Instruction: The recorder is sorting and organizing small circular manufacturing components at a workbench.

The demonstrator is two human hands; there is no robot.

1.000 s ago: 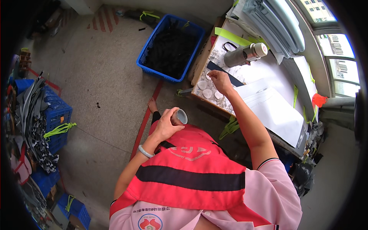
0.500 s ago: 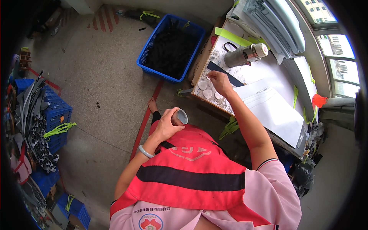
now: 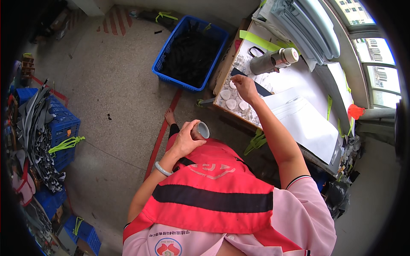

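- The left hand point(image 3: 184, 141) wraps the small grey cup point(image 3: 201, 129); only the cup's open end shows, its body hidden by fingers.
- The right hand point(image 3: 244, 87) covers whatever its fingertips touch on the counter point(image 3: 294, 81); nothing pinched can be made out.
- The pale pieces point(image 3: 230, 103) beside it are too small to identify.
- The blue crate point(image 3: 164, 64) holds dark contents, too indistinct to name.
- The person's lap and legs are hidden by the red vest point(image 3: 205, 196).

A round red-and-white emblem point(image 3: 167, 248), edged by a line of small print, sits on the pink shirt at 6 o'clock. A pale outline logo point(image 3: 208, 170) marks the red vest near centre. Red painted stripes point(image 3: 114, 17) mark the floor at 11 o'clock. No packages or screens show.
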